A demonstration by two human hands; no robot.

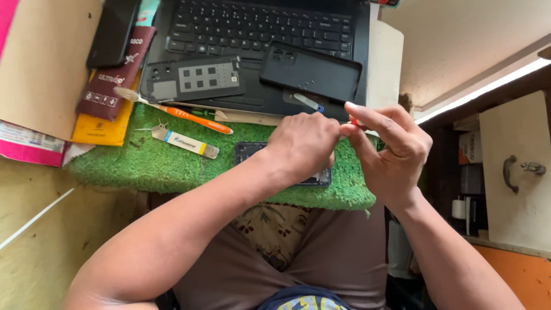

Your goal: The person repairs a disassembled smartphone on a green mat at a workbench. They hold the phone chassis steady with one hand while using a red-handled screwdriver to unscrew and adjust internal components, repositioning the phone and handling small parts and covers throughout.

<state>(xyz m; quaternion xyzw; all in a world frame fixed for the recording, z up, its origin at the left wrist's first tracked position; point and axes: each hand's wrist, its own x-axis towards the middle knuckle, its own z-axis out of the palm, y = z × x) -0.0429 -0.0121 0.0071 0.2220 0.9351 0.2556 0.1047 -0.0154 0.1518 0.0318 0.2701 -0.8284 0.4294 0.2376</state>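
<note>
Green turf mat (157,165) in front of the laptop (257,23) carries a dark phone (249,152) lying crosswise under the curled left hand (304,146), while the right hand (391,148), just right, pinches a small red-tipped tool (353,121).

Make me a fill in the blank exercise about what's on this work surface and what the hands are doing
1. Both hands, the left hand and the right hand, work above a mat of artificial grass coloured ____.
2. The tool lying on the mat has a handle coloured ____.
3. The black phone back cover rests on the open ____.
4. The dark flat device lies partly under the ____ hand.

Missing words: green; orange; laptop; left
</note>
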